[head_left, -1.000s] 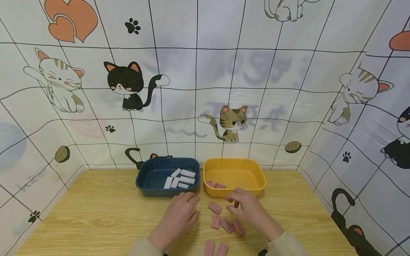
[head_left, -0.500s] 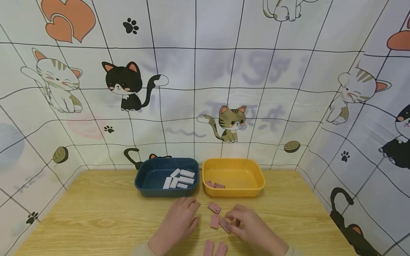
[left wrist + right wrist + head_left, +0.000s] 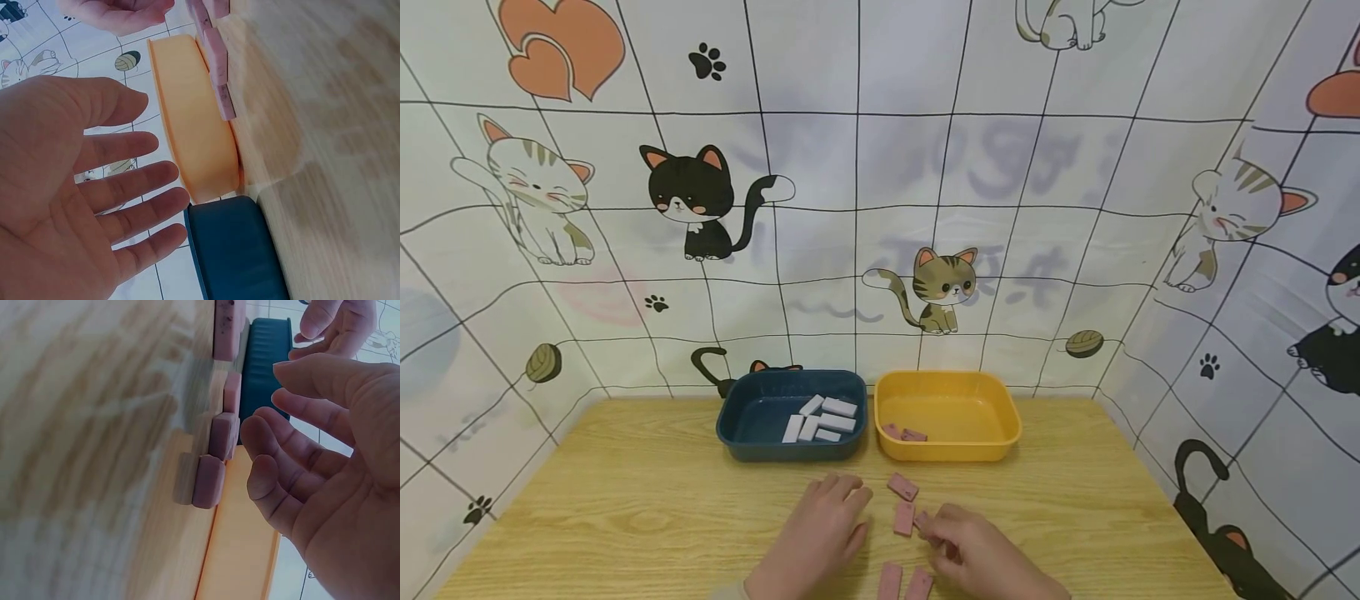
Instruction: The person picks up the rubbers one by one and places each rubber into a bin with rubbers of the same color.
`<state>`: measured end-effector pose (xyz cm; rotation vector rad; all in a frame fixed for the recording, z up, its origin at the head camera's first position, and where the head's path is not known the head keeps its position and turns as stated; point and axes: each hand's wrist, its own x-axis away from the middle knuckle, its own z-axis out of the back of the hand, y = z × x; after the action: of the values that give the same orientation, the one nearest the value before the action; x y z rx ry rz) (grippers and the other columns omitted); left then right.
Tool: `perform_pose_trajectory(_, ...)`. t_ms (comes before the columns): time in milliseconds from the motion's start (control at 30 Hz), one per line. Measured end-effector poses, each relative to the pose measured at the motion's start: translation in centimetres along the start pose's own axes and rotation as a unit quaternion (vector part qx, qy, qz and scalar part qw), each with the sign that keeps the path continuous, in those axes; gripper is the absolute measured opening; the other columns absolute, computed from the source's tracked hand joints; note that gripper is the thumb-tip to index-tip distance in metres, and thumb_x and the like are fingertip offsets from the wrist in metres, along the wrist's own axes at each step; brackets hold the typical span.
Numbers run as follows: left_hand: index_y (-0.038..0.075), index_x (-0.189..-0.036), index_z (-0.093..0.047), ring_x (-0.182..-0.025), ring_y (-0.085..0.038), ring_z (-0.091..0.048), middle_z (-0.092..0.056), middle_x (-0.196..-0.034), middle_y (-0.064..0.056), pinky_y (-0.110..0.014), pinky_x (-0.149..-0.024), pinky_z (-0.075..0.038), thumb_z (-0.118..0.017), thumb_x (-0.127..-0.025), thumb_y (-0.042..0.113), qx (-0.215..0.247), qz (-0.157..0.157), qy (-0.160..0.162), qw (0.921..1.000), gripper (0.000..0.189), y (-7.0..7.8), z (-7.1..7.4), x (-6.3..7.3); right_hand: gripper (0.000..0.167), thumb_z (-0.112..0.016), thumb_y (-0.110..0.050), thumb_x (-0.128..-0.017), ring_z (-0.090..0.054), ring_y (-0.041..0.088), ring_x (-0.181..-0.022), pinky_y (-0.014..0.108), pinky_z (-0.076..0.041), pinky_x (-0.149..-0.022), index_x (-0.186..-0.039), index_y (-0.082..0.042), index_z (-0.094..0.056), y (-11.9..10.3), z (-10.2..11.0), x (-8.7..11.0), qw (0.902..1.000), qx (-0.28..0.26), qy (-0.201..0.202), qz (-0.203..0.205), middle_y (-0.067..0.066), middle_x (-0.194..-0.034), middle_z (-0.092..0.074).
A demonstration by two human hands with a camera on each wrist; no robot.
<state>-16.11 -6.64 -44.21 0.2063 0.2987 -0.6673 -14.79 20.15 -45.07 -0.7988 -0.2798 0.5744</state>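
Note:
Small pink rectangular blocks lie loose on the table. My right hand (image 3: 976, 550) is low among them, its fingertips right at one pink block (image 3: 921, 520), which it mostly covers. In the right wrist view the fingers are loosely curled, with a gap between thumb and index finger and no block in it. Beside them sits a row of pink blocks (image 3: 209, 481). My left hand (image 3: 816, 529) hovers left of the blocks, palm turned in, fingers spread and holding nothing. Two more pink blocks, a farther one (image 3: 902, 487) and an upright-lying one (image 3: 904, 518), lie between the hands.
At the back stand a dark blue tray (image 3: 790, 452) with several white blocks (image 3: 837, 422) and a yellow tray (image 3: 955, 451) with a couple of pink blocks (image 3: 914, 435). Nearer me lie two pink blocks (image 3: 891, 581). A cat-print cloth (image 3: 820, 250) hangs behind the table.
My right hand has come down and toward me from the front of the yellow tray to the pink blocks, covering the rightmost ones. My left hand has shifted slightly toward me.

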Motion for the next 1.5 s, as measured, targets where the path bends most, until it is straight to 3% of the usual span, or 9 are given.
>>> perform_pose_trajectory(167,0.012,-0.111,-0.072,-0.105,-0.025,-0.064,-0.068,-0.115,-0.005,-0.046,-0.087,-0.054,-0.079,-0.088,0.022,0.003,-0.003,-0.017,0.9998,0.026,0.3,-0.2,0.4,0.03,-0.073,-0.02,-0.096,-0.052,0.001,-0.077,0.021,-0.048,-0.064,-0.125,-0.015,-0.074,-0.1,-0.4,0.0,0.999,-0.012,-0.022,-0.037,-0.009,-0.092,-0.057)
perform_pose_trajectory(400,0.013,-0.113,-0.072,-0.106,-0.022,-0.063,-0.068,-0.116,-0.002,-0.046,-0.091,-0.054,-0.078,-0.09,0.024,0.021,0.008,-0.07,0.9973,0.026,0.6,-0.5,0.6,0.022,-0.076,-0.022,-0.093,-0.052,0.0,-0.081,0.021,-0.049,-0.068,-0.115,-0.018,-0.075,0.4,-1.0,0.0,0.9985,0.024,-0.043,-0.023,-0.01,-0.11,-0.061)
perform_pose_trajectory(533,0.015,-0.114,-0.072,-0.108,-0.022,-0.064,-0.068,-0.118,-0.001,-0.047,-0.092,-0.054,-0.078,-0.09,0.026,0.024,0.005,-0.091,0.9956,0.027,0.8,-0.6,0.7,0.019,-0.076,-0.022,-0.092,-0.057,0.002,-0.094,0.024,-0.052,-0.075,-0.111,-0.022,-0.075,0.7,-1.2,-0.1,0.998,0.039,-0.046,-0.02,-0.009,-0.118,-0.064)
perform_pose_trajectory(733,0.016,-0.107,-0.071,-0.103,-0.019,-0.065,-0.068,-0.111,0.001,-0.041,-0.087,-0.056,-0.078,-0.088,0.024,0.021,-0.034,-0.071,0.9967,0.021,0.9,-1.1,1.2,0.02,-0.077,-0.018,-0.091,-0.059,0.024,-0.127,0.043,-0.054,-0.096,-0.109,-0.027,-0.075,0.7,-1.3,0.1,0.9969,0.067,-0.04,-0.007,0.007,-0.136,-0.065)
perform_pose_trajectory(967,0.017,-0.102,-0.07,-0.095,-0.013,-0.061,-0.065,-0.104,0.004,-0.034,-0.079,-0.054,-0.077,-0.088,0.023,0.02,-0.069,-0.056,0.9958,0.017,0.8,-1.6,1.5,0.021,-0.076,-0.017,-0.091,-0.058,0.022,-0.129,0.047,-0.051,-0.102,-0.109,-0.028,-0.075,0.6,-1.3,0.1,0.9969,0.06,-0.049,-0.013,0.005,-0.137,-0.065)
perform_pose_trajectory(1133,0.017,-0.103,-0.07,-0.095,-0.013,-0.06,-0.064,-0.103,0.005,-0.033,-0.079,-0.053,-0.078,-0.086,0.024,0.016,-0.074,-0.057,0.9955,0.02,0.9,-1.7,1.7,0.027,-0.075,-0.013,-0.09,-0.049,0.038,-0.14,0.063,-0.037,-0.109,-0.112,-0.028,-0.076,0.3,-1.2,0.0,0.9962,0.046,-0.064,-0.037,0.012,-0.148,-0.058)
perform_pose_trajectory(1267,0.018,-0.102,-0.069,-0.093,-0.011,-0.059,-0.064,-0.103,0.006,-0.032,-0.079,-0.053,-0.079,-0.087,0.025,0.023,-0.074,-0.07,0.9946,0.019,1.0,-1.6,1.6,0.027,-0.076,-0.011,-0.089,-0.054,0.027,-0.136,0.054,-0.044,-0.108,-0.111,-0.026,-0.076,0.3,-1.2,-0.1,0.996,0.05,-0.069,-0.03,0.003,-0.14,-0.064)
perform_pose_trajectory(1400,0.019,-0.102,-0.069,-0.091,-0.011,-0.058,-0.063,-0.102,0.006,-0.031,-0.078,-0.052,-0.079,-0.088,0.026,0.023,-0.076,-0.071,0.9943,0.019,1.0,-1.6,1.7,0.022,-0.077,-0.01,-0.089,-0.057,0.002,-0.102,0.027,-0.052,-0.085,-0.107,-0.022,-0.076,0.5,-1.3,-0.2,0.9964,0.055,-0.064,0.005,-0.014,-0.109,-0.064)
perform_pose_trajectory(1500,0.019,-0.103,-0.069,-0.091,-0.01,-0.057,-0.062,-0.102,0.007,-0.031,-0.078,-0.052,-0.079,-0.088,0.026,0.027,-0.073,-0.074,0.9942,0.02,1.0,-1.7,1.7,0.02,-0.078,-0.01,-0.088,-0.057,0.003,-0.097,0.026,-0.052,-0.082,-0.104,-0.022,-0.075,0.6,-1.3,-0.2,0.9965,0.056,-0.062,0.009,-0.016,-0.099,-0.062)
